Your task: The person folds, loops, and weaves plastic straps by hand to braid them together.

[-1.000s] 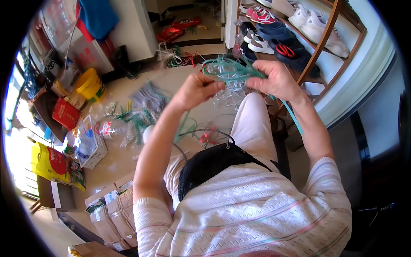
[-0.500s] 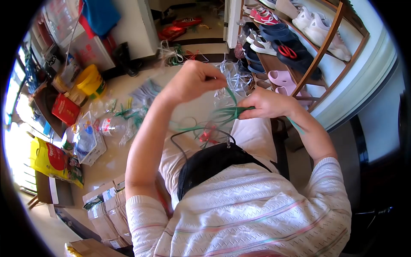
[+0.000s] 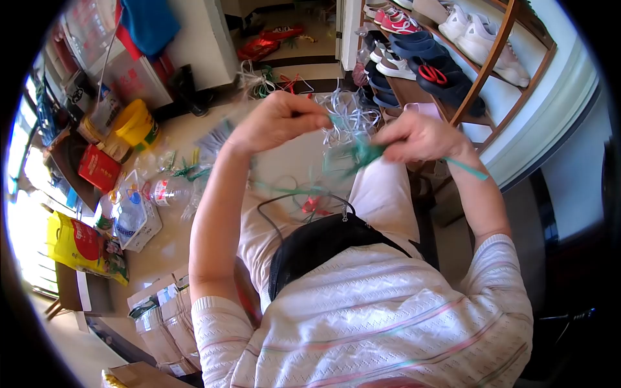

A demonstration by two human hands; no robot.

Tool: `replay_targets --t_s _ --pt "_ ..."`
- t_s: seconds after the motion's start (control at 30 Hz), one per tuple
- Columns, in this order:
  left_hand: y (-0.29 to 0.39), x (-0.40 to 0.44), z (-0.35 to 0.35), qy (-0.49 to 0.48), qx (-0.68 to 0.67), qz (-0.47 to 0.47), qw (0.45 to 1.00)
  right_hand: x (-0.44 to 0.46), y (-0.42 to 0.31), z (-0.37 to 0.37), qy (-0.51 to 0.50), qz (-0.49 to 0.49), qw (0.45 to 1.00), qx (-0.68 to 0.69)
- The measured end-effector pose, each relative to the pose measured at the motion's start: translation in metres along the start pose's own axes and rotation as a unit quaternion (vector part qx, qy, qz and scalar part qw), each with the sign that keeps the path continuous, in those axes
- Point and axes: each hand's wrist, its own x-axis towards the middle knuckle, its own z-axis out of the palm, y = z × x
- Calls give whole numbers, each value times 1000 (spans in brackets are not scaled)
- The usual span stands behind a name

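A blurred green bundle [image 3: 362,154] sits at the closed fingers [image 3: 396,134] of the right hand [image 3: 420,137], the left hand [image 3: 277,123] pinching a green strand [image 3: 334,121], while white strands [image 3: 350,108] lie beyond on the floor [image 3: 291,152].

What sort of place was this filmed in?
Probably a home's entryway: a wooden rack of shoes stands at the view's right, with a yellow bucket and cardboard boxes at left.
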Motion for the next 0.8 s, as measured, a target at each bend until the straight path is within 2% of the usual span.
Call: replay_targets --t_s 0.03,0.07,0.1,0.13,0.17,0.2,0.23,0.3,0.33,0.37,0.4,0.43,0.5,0.53,0.57,0.6,0.63,0.7,0.73,0.77,0.8 --pt "-1 1 3 -5 -22 -30 999 -4 -15 -2 22 -7 989 144" --pt "0 1 9 -10 -44 -59 997 1 -21 -2 106 -88 974 181" --pt "0 3 17 -14 -65 -87 994 9 -28 -5 198 -26 961 191" --pt "-1 6 30 -27 -53 -83 995 19 -10 -11 278 -8 960 4" --pt "-3 10 40 21 106 3 994 27 20 -14 347 9 920 -184" --pt "4 10 39 22 184 31 982 32 28 -10 363 -8 870 -333" --pt "11 9 37 24 260 57 964 26 29 -10 285 95 846 -441" --pt "18 9 22 24 213 75 974 15 30 -4 56 153 888 -429" --pt "16 7 15 19 189 80 979 12 22 2 -14 100 945 -312" --pt "7 8 11 16 43 34 998 8 10 5 -81 45 978 -187" --pt "1 9 13 31 -17 59 998 4 2 4 -46 38 994 -90" --pt "-1 10 16 46 -76 85 992 -2 -12 2 41 37 993 109" --pt "2 10 29 30 -57 -47 997 12 -25 -8 197 -21 971 133" --pt "-1 14 41 15 6 -48 999 21 -16 -14 264 22 964 40" --pt "-4 17 52 34 111 35 993 30 5 -19 326 65 942 -54" --pt "-8 18 55 38 194 78 977 33 43 -23 347 -38 886 -305" --pt "-9 19 56 42 274 118 954 30 25 -13 263 115 876 -387" --pt "0 18 45 10 321 97 942 21 39 -2 86 146 884 -436" --pt "5 15 39 -10 344 85 935 18 31 4 6 143 916 -375" --pt "7 13 36 0 302 110 947 15 20 6 -71 138 938 -311" --pt "9 12 33 10 259 138 956 12 18 7 -106 -4 976 -192"
